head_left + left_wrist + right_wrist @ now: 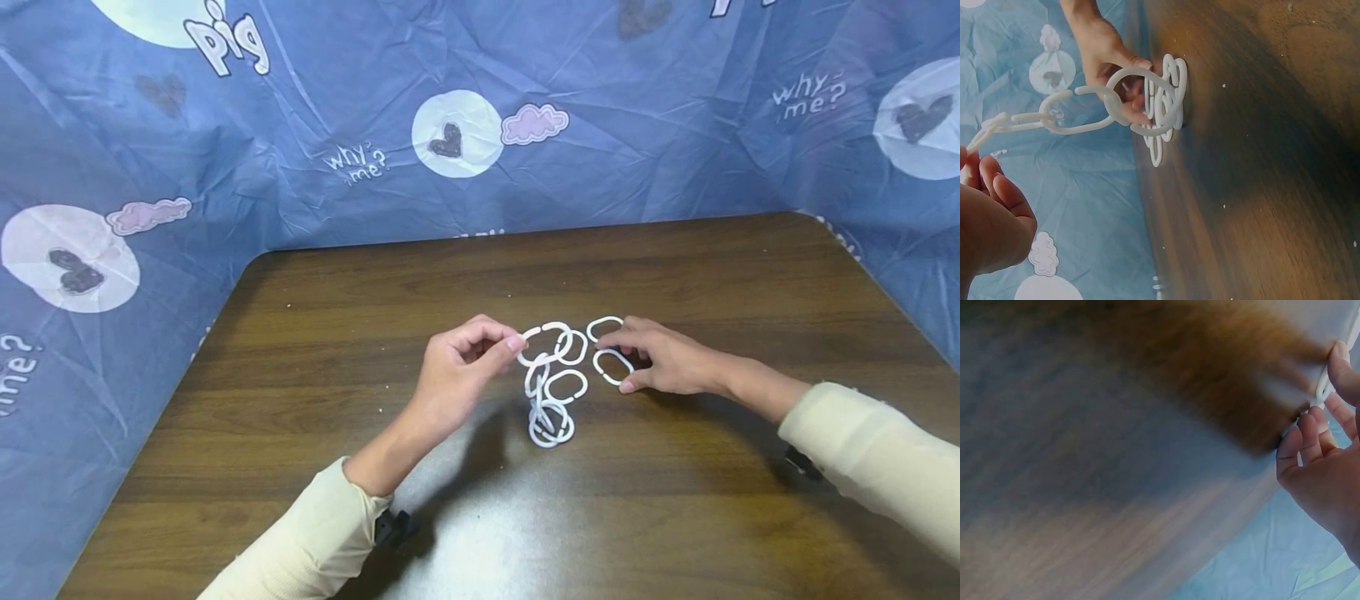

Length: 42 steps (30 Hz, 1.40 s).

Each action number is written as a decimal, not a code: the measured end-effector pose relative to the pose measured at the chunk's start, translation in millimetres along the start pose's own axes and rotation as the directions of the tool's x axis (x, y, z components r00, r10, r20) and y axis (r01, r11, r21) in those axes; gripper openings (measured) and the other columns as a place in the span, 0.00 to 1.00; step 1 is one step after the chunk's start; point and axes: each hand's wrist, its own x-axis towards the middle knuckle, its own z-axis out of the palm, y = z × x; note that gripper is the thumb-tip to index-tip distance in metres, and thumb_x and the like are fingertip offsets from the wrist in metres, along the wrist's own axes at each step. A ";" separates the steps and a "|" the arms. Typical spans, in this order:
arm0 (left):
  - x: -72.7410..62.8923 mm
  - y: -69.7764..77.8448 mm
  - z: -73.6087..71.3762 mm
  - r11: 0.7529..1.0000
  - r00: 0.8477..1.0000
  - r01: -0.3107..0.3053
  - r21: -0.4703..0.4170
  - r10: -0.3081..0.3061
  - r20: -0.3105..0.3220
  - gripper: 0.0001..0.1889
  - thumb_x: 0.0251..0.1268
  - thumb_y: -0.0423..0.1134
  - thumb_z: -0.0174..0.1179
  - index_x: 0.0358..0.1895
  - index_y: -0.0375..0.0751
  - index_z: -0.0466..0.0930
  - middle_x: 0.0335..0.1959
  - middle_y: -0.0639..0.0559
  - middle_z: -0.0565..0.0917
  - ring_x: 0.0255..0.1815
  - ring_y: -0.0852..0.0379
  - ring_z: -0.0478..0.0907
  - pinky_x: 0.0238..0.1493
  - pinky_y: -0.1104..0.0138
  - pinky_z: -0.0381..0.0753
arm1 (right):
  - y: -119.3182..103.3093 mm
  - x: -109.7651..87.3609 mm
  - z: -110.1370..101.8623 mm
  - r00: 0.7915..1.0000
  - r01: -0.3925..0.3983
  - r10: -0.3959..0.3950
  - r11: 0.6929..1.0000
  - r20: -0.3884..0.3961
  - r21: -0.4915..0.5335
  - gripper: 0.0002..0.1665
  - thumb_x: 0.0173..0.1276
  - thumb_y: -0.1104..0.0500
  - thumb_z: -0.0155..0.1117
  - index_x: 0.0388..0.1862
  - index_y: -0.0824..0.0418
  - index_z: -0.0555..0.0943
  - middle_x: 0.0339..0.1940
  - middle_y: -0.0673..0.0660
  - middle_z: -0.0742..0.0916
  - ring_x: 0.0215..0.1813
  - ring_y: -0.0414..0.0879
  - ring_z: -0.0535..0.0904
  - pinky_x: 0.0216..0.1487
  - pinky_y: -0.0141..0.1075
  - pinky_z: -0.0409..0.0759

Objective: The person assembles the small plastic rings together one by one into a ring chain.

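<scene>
My left hand point(456, 371) pinches the top link of a white plastic link chain point(540, 385) between thumb and forefinger, above the table. The chain hangs from those fingertips, and its lower links are bunched on the wood. Seen from the left wrist, the C-shaped links point(1079, 129) run from the hand at the left edge down to the pile. To the right of the chain, my right hand point(663, 360) holds a loose white link point(609, 379) at its edges, thumb on the near side and fingers on the far side. The right wrist view shows only part of this link point(1321, 387).
Another white link point(592, 327) lies just beyond the right fingertips, partly covered by them. The brown wooden table point(405, 283) has a blue printed cloth point(600, 67) hanging behind it and at both sides. Small white specks dot the tabletop.
</scene>
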 end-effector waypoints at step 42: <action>-2.5 1.3 -1.0 1.000 1.000 0.017 0.006 -0.017 0.009 0.06 0.63 0.34 0.63 0.35 0.33 0.84 0.29 0.52 0.80 0.28 0.61 0.74 0.31 0.72 0.75 | -1.4 -22.7 5.1 0.990 0.113 -0.127 0.973 -0.058 -0.199 0.30 0.52 0.49 0.76 0.53 0.57 0.79 0.46 0.48 0.79 0.50 0.41 0.72 0.50 0.39 0.73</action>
